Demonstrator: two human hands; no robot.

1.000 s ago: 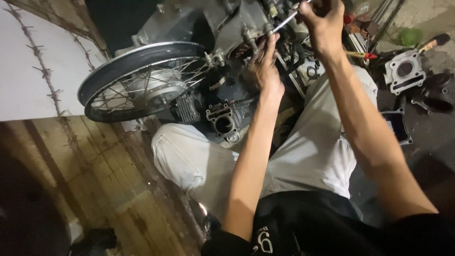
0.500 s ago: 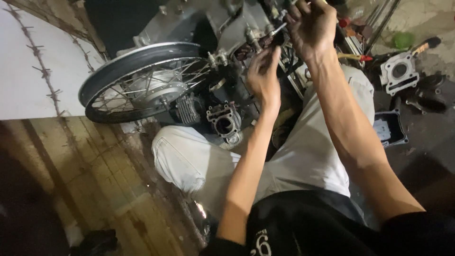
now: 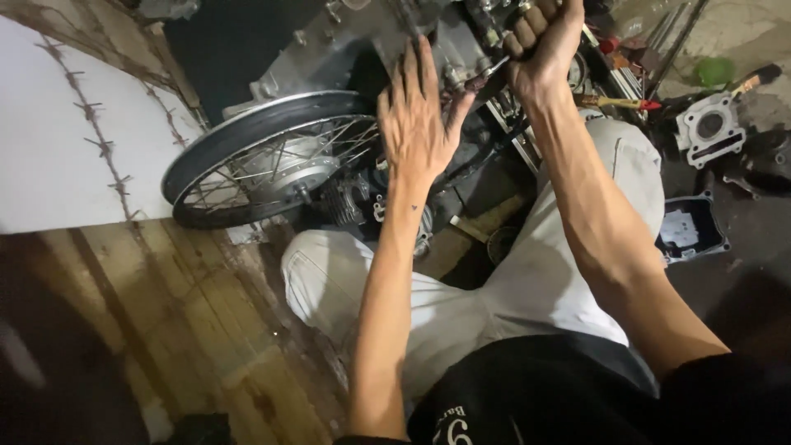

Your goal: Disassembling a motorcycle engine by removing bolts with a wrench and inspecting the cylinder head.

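Note:
I crouch over a motorcycle engine (image 3: 362, 198) beside a spoked wheel (image 3: 264, 156). My left hand (image 3: 420, 124) lies flat with fingers spread against the grey metal engine casing (image 3: 329, 49). My right hand (image 3: 540, 45) is clenched around a dark tool handle at the top of the view, and the tool's metal shaft (image 3: 494, 70) angles down toward the engine near my left thumb. My knees in light trousers (image 3: 527, 288) fill the middle of the view.
A loose engine cylinder part (image 3: 709, 128) and a red-handled screwdriver (image 3: 618, 103) lie on the dark floor at right, with a black tray (image 3: 692, 231) below them. A white wall with barbed wire (image 3: 99, 140) is at left. Wooden planks (image 3: 165, 313) lie lower left.
The view has moved closer to the engine. My left hand has opened and now lies flat on the casing. My right hand with the tool has shifted up toward the frame's top edge.

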